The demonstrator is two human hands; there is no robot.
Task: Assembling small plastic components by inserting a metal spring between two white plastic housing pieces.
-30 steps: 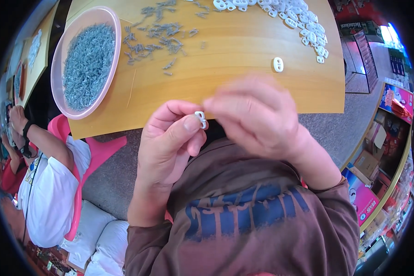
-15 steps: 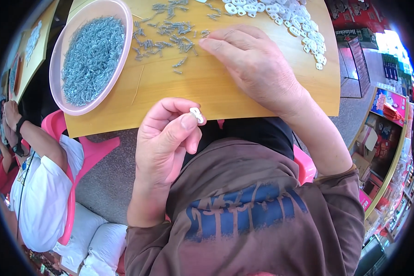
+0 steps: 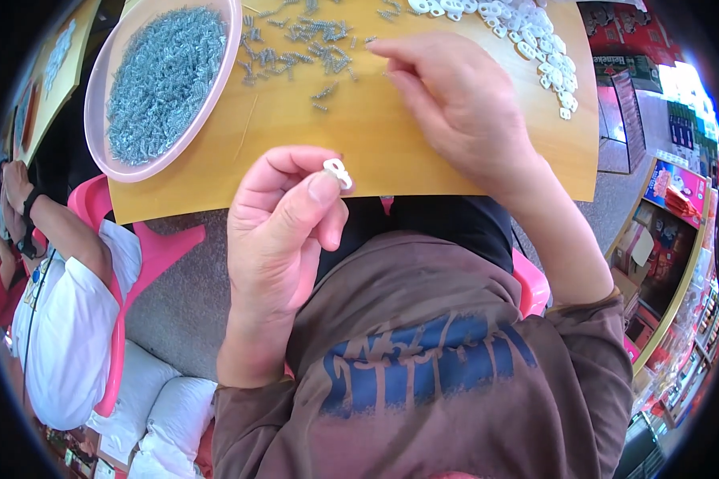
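Note:
Pinched between thumb and forefinger, a small white plastic piece with holes (image 3: 338, 172) is in my left hand (image 3: 284, 219), held up just in front of the table's near edge. My right hand (image 3: 463, 112) is over the table, palm down, at the right side of the loose metal springs (image 3: 319, 36). Its forefinger is stretched out, its tip beside a small spring (image 3: 371, 39), and the thumb lies apart below it. The other fingers of that hand are mostly hidden. Whether the fingertip touches the spring I cannot tell.
A pale pink oval basin (image 3: 233, 60) heaped with springs stands at the table's left. Many similar white plastic pieces (image 3: 535, 48) lie at the far right of the wooden table (image 3: 311, 152). To the left, a person in a white shirt (image 3: 68, 343) sits on a pink chair (image 3: 164, 255).
My right hand has shifted a little to the right, its forefinger now stretched out with the thumb apart from it. My left hand keeps the white piece, slightly higher in view. The whole view has shifted slightly.

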